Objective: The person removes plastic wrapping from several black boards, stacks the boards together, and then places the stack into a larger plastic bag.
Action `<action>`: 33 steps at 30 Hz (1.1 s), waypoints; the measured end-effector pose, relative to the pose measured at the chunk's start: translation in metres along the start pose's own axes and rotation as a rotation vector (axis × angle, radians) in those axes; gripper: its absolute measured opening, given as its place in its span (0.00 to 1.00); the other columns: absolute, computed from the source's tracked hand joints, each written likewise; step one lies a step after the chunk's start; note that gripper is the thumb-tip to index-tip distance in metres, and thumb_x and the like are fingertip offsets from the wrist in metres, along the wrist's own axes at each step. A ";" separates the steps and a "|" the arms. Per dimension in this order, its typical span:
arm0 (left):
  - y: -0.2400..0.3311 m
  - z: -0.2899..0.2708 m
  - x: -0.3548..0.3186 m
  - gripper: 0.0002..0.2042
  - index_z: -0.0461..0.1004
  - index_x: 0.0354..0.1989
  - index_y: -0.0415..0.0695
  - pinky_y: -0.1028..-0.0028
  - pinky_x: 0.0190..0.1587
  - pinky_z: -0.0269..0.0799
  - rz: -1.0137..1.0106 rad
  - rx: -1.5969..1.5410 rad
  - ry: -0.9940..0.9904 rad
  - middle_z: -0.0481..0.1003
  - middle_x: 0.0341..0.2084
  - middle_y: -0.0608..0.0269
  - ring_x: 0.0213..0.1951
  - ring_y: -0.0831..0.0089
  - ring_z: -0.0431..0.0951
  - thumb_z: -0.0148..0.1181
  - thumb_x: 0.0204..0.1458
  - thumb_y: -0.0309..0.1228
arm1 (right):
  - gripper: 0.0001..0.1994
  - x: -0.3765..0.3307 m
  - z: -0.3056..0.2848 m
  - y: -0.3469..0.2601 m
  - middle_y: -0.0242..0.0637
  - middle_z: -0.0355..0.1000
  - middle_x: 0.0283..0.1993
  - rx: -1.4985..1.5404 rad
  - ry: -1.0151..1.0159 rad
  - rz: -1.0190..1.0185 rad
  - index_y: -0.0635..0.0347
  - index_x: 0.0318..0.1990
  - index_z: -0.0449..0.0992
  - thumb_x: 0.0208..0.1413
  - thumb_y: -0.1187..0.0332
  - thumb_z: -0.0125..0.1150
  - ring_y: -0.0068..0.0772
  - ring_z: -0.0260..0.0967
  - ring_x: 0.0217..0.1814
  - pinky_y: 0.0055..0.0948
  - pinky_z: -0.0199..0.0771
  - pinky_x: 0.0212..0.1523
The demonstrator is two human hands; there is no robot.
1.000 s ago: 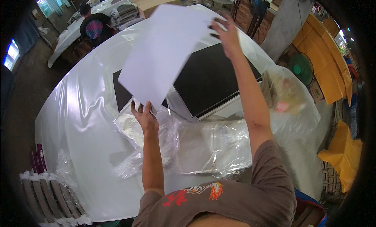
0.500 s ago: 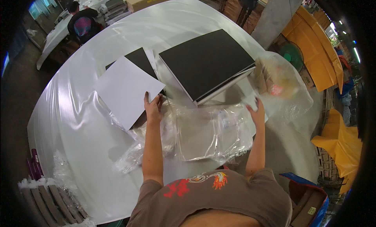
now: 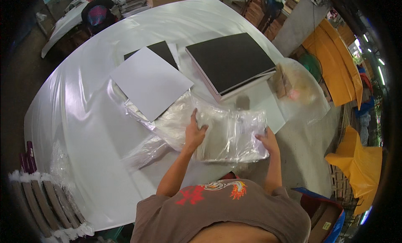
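Note:
A stack of clear plastic bags (image 3: 230, 136) lies in front of me at the near side of the covered table, with loose folds spreading to the left. My left hand (image 3: 195, 133) grips its left side, thumb over the top and index finger stretched forward. At the opposite edge, my right hand (image 3: 269, 141) is closed on the bags, its thumb on top and the other fingers partly hidden. A white sheet (image 3: 151, 83) rests beyond my left hand, overlapping a black sheet (image 3: 162, 51). Farther right sits a stack of black-topped boards (image 3: 230, 60).
Shiny translucent plastic covers the large table (image 3: 79, 113). A crumpled clear bag (image 3: 305, 88) lies at the right edge. Grey wrapped pieces (image 3: 46, 203) stand at the near left, an orange sheet (image 3: 356, 163) hangs at the right, and another person (image 3: 98, 14) works far left.
My left hand has moved right, away from the white sheet, onto the bags. My right hand has come nearer and taken their right edge. The view has shifted slightly.

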State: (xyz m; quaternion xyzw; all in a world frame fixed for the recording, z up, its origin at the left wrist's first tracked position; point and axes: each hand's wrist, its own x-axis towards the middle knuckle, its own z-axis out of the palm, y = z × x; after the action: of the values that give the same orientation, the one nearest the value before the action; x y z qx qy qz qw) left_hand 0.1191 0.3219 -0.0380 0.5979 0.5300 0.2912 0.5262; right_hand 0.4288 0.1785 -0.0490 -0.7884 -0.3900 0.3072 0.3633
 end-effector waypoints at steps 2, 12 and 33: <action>0.016 -0.020 -0.024 0.39 0.48 0.65 0.52 0.62 0.49 0.67 0.047 0.019 0.039 0.72 0.42 0.44 0.45 0.53 0.72 0.63 0.44 0.25 | 0.32 -0.021 0.000 -0.046 0.49 0.68 0.52 0.058 -0.088 -0.124 0.70 0.56 0.61 0.41 0.71 0.66 0.40 0.65 0.55 0.32 0.60 0.56; 0.019 -0.142 -0.048 0.36 0.47 0.64 0.45 0.70 0.50 0.68 0.090 -0.377 0.520 0.64 0.51 0.48 0.50 0.64 0.68 0.59 0.48 0.20 | 0.24 -0.015 0.047 -0.273 0.49 0.71 0.35 -0.166 -0.004 -0.734 0.65 0.45 0.65 0.40 0.70 0.67 0.45 0.71 0.39 0.34 0.67 0.41; 0.056 -0.008 0.087 0.37 0.40 0.66 0.38 0.68 0.60 0.55 0.119 -0.212 0.451 0.54 0.60 0.45 0.61 0.60 0.56 0.56 0.54 0.35 | 0.33 0.265 -0.009 -0.227 0.53 0.63 0.57 -0.143 -0.088 -0.836 0.65 0.56 0.64 0.45 0.55 0.64 0.49 0.60 0.60 0.38 0.59 0.59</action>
State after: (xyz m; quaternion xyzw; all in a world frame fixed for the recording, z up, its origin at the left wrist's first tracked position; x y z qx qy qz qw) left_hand 0.1531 0.4124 -0.0013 0.4893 0.5642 0.5016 0.4366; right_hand 0.4812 0.4959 0.0869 -0.5716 -0.7117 0.1389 0.3840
